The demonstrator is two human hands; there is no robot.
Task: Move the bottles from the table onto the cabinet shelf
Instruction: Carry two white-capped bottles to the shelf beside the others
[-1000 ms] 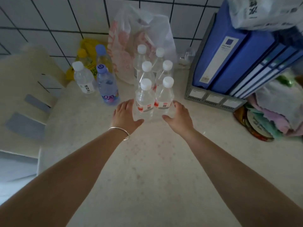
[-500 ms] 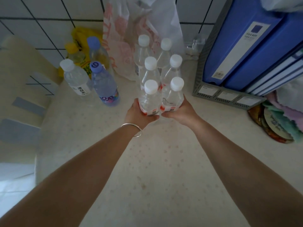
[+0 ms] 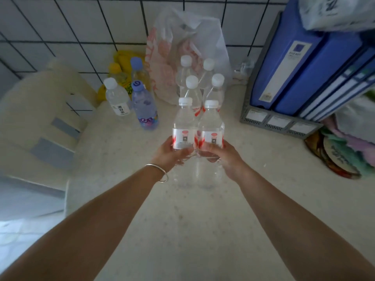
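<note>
Speckled cream table (image 3: 182, 230) fills the foreground, bounded behind by a white tiled wall (image 3: 71, 27) with dark grout lines. Two bare forearms extend from the lower corners toward the centre. Left hand (image 3: 169, 154), with a thin silver bangle (image 3: 160, 172) at the wrist, wraps its fingers around the lower body of the left-hand bottle (image 3: 182, 126); right hand (image 3: 221, 157) likewise grips the right-hand bottle (image 3: 212, 128). Both are clear water bottles with white caps and red-and-white labels, upright, side by side and touching, apparently lifted off the table.

Directly behind the held pair stand four more bottles (image 3: 203, 86) of the same kind, in two rows of two on the table. Behind these, against the wall, a translucent plastic bag (image 3: 188, 41) with red print stands upright.

Left of the held pair, a short clear bottle (image 3: 117, 98) with a white cap and a blue-tinted bottle (image 3: 145, 106) with a lilac cap stand just beside each other; behind them sit a third bottle with a blue cap (image 3: 138, 69) and a yellow package (image 3: 123, 65).

Right of the held pair, a grey file rack (image 3: 278, 120) holds blue binders (image 3: 300, 57); nearer the right edge lie folded cloths (image 3: 353, 142).
</note>
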